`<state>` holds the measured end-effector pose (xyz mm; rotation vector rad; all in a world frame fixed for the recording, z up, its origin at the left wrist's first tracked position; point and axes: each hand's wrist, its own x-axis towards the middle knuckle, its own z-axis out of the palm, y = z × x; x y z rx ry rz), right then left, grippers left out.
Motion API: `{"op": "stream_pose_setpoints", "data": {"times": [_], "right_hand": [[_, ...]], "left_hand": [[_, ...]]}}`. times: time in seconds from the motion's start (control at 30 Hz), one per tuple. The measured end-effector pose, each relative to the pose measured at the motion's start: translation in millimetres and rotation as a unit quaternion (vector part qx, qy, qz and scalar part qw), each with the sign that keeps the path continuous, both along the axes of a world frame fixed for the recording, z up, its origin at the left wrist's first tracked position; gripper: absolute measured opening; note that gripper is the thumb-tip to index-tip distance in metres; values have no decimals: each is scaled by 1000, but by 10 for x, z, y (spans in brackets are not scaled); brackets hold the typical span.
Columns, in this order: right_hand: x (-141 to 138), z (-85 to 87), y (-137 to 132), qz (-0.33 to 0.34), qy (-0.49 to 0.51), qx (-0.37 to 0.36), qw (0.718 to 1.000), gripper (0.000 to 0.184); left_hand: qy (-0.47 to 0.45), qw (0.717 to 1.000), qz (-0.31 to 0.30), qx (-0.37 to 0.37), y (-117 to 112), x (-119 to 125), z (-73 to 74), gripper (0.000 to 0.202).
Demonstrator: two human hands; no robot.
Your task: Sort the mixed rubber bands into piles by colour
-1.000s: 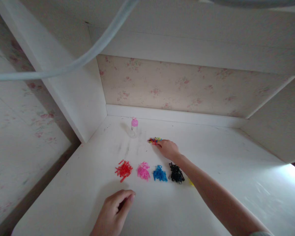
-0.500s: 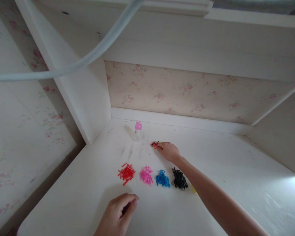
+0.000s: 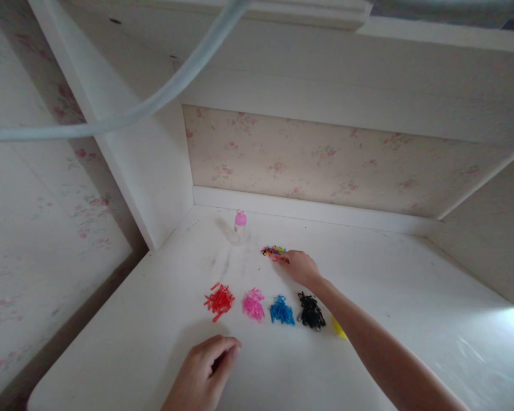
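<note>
Small coloured loops lie in piles on a white table [image 3: 132, 342]; the right hand [image 3: 300, 267] has its fingertips drawn together at the near right edge of a mixed heap [image 3: 273, 250], a pinkish loop [image 3: 276, 258] at their tips, though whether it is gripped cannot be told; the left hand [image 3: 206, 365], at the near left, is curled closed, thumb meeting forefinger, its inside hidden; between the hands, left to right, run the red pile [image 3: 220, 301], pink pile [image 3: 253, 305], blue pile [image 3: 282, 311], black pile [image 3: 311, 311] and yellow pile [image 3: 339, 328], the last partly covered by the right forearm; far left of the heap stands a clear bottle [image 3: 240, 227].
</note>
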<state>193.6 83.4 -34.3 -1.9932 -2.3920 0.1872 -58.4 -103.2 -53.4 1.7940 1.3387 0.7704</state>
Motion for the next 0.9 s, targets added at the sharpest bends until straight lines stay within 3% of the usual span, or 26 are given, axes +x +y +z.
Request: {"op": "stream_pose_setpoints", "data": {"times": [0.5,0.73,0.9], "right_hand": [[61,5,-51,-14,16,-8,1000,36],[-26,31,-49,-27,1,-13,1000,48],[-100,44,-24,-24,-4,-11,1000,46]], "left_hand": [[5,1000,2,9,-10,8,47,25],[10,1000,2,11,-9,2,35,26],[7,1000,0,1,1,0,28,25]]}}
